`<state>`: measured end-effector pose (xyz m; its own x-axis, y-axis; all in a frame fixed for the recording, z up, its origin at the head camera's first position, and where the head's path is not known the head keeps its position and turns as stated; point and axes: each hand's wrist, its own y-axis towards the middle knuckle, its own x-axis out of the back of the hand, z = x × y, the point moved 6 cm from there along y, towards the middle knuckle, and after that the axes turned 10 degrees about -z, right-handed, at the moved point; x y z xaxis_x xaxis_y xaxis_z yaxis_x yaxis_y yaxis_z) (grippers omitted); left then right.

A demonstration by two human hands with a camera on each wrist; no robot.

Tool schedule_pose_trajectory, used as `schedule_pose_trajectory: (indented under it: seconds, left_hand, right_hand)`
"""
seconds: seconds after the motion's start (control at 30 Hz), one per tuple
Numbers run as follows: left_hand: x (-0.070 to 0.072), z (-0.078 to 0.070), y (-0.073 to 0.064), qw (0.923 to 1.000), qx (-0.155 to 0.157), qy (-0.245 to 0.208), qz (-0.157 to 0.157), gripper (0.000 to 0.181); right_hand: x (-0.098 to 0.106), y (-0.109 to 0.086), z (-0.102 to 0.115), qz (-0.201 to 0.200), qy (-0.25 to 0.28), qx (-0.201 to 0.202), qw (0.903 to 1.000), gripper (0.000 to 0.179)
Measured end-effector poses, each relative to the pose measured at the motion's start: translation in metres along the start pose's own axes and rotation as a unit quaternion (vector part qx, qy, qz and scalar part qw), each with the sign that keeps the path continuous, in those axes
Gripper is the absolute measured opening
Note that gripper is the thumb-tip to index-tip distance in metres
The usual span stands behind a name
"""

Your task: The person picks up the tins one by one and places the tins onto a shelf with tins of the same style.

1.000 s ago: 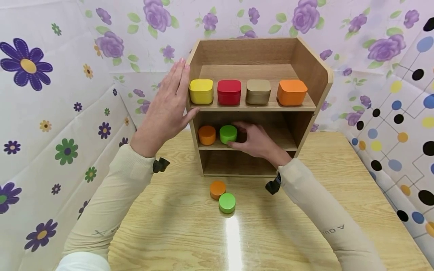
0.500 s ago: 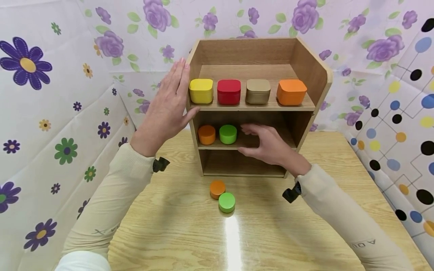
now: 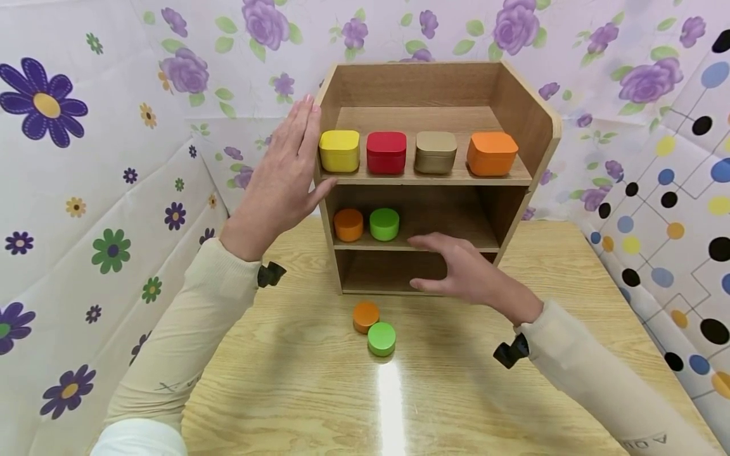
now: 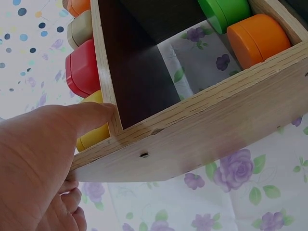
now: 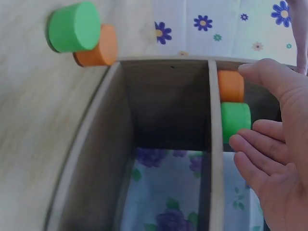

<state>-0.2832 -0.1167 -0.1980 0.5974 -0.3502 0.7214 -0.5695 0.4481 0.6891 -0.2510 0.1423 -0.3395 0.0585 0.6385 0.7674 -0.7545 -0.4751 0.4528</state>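
My left hand (image 3: 279, 171) rests along the left side of a small wooden shelf unit (image 3: 422, 182), its fingers straight. In the left wrist view the thumb (image 4: 91, 118) lies over the front edge. A round orange tin (image 3: 348, 225) and a round green tin (image 3: 384, 224) stand side by side at the left of the middle shelf. My right hand (image 3: 467, 269) is in front of the unit, fingers and thumb spread apart and holding nothing. It is apart from the green tin, to the right and below it in the head view.
Yellow (image 3: 339, 152), red (image 3: 386, 153), bronze (image 3: 435, 153) and orange (image 3: 492, 154) square tins line the top shelf. Another orange tin (image 3: 365, 316) and green tin (image 3: 381, 339) stand on the wooden table (image 3: 296, 380) before the unit. Patterned cloth walls (image 3: 142, 190) surround the table.
My right hand has let go of the green tin on the middle shelf and drawn back right and toward me. The left hand has stayed against the unit's side.
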Motion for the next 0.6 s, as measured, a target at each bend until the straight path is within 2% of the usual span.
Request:
schedule_pose_trajectory:
  seconds: [0.3,0.6]
  left_hand:
    - [0.001,-0.001,0.001,1.0000,0.001,0.001,0.000,0.100]
    - [0.001,-0.003,0.001,1.0000,0.003,0.000,0.002,0.100]
  right_hand:
    - [-0.030,-0.024,-0.003,0.037,0.029,-0.012,0.9988,0.067]
    - [-0.069,-0.046,-0.011,0.068,0.044,-0.003,0.9967,0.065]
